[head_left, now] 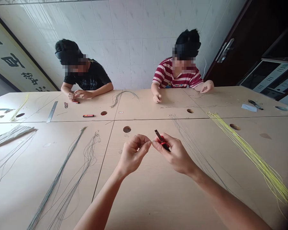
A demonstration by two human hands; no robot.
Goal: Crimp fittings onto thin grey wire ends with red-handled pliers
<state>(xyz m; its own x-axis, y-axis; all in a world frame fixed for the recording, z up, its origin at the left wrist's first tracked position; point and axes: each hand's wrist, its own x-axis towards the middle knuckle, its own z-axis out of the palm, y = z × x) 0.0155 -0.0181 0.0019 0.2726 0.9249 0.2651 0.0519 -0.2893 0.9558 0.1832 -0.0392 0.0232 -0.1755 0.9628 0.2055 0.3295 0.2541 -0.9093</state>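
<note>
Above the middle of the table, my left hand [135, 153] is closed in a pinch, thumb against forefinger. Whatever lies between those fingertips is too small to make out. My right hand [176, 155] is wrapped around a small red-and-black utility knife [162, 140], its narrow tip pointing up and away. The fingertips of both hands almost meet. Thin grey wires [194, 145] lie on the table behind and beneath my right forearm. Left of my left hand are a loose grey wire bundle [85, 159] and a tighter grey-green wire bundle [64, 163].
Yellow wires [249, 153] stretch along the right. A metal ruler [52, 111] and a red marker-like stick [88, 115] lie on the left. Round holes, one a table hole [127, 129], pierce the tabletop. Two people, in a black shirt [93, 76] and a striped shirt [165, 72], sit opposite.
</note>
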